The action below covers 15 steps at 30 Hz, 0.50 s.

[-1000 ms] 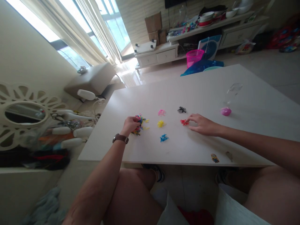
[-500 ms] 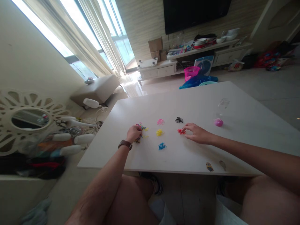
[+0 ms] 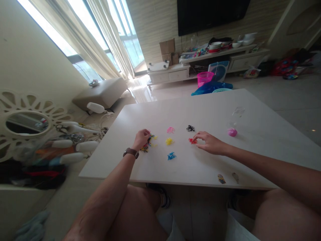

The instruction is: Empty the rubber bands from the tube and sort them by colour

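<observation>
A mixed pile of colourful rubber bands [image 3: 145,148] lies on the left of the white table. Over it is my left hand [image 3: 141,139], its fingertips pinched together; whatever they hold is hidden. My right hand [image 3: 210,143] rests by the red rubber bands [image 3: 192,141], fingertips touching them, thumb held apart. Between the hands are small heaps of pink rubber bands [image 3: 171,130], yellow rubber bands [image 3: 169,141] and blue rubber bands [image 3: 172,156]. Just beyond the red ones sit black rubber bands [image 3: 190,128].
On the table's right stands a pink round object [image 3: 232,132] with a clear plastic piece [image 3: 238,111] behind it. Two stickers, one a yellow cartoon figure [image 3: 221,179], lie near the front edge of the table [image 3: 150,174]. A white lamp-like fixture [image 3: 96,107] is off to the left.
My left hand has drawn slightly up and left on the mixed pile, uncovering more of it. My right hand stays at the red heap. The view has shifted a little.
</observation>
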### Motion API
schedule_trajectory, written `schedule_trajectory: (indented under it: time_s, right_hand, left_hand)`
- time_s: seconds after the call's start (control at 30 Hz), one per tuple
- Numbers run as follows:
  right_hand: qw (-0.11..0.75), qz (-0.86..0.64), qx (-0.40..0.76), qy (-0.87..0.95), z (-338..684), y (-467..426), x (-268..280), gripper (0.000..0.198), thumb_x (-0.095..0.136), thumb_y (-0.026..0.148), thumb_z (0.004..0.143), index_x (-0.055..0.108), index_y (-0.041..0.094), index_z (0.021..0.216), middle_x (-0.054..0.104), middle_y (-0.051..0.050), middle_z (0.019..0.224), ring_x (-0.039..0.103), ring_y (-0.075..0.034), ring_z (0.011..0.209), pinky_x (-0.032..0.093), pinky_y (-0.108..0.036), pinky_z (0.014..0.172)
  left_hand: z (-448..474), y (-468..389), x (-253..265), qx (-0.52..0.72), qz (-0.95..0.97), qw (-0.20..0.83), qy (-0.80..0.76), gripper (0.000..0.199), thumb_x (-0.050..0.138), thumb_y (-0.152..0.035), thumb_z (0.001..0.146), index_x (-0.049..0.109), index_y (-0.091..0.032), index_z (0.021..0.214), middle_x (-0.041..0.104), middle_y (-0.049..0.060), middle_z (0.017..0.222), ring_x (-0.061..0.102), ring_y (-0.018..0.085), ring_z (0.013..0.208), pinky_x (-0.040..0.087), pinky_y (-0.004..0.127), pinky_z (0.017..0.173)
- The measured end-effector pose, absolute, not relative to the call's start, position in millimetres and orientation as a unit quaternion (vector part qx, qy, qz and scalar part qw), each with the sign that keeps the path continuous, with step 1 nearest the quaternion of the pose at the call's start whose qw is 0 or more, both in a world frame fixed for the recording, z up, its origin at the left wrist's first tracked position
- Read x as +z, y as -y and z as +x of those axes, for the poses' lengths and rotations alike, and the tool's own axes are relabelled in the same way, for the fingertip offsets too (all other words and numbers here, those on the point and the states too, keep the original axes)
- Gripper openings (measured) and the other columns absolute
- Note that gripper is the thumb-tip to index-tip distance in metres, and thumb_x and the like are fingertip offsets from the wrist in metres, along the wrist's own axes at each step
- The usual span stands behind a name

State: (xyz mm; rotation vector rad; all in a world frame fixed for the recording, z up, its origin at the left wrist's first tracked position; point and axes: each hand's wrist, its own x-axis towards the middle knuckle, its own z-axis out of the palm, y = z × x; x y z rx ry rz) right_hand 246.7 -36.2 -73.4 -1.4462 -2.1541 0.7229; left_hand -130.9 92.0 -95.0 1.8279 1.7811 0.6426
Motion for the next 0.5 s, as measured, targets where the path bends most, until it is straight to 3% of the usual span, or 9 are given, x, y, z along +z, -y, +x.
schedule_trajectory:
  time_s: [0.27, 0.5]
  right_hand:
    - [0.222, -0.513, 0.264, 0.786, 246, 39, -72, 0.019, 0.063, 0.018, 0.085, 0.074, 0.022, 0.099, 0.07, -0.01, 0.115, 0.064, -0.027, 0.111, 0.049, -0.046, 0.104]
    - [0.224, -0.5, 0.275, 0.79, 246, 42, -64, 0.019, 0.062, 0.018, 0.086, 0.074, 0.022, 0.101, 0.07, -0.009, 0.116, 0.063, -0.026, 0.114, 0.048, -0.044, 0.105]
  left_hand:
    - [-115, -96, -103, 0.21, 0.675, 0.226, -0.67, 0.01, 0.072, -0.014, 0.071, 0.075, -0.019, 0.079, 0.077, 0.005, 0.084, 0.07, 0.018, 0.079, 0.052, 0.025, 0.069]
    - [-116, -96, -107, 0.207, 0.668, 0.215, -0.682, 0.015, 0.068, -0.011, 0.074, 0.075, -0.019, 0.085, 0.077, 0.005, 0.085, 0.069, 0.016, 0.07, 0.052, 0.024, 0.063]
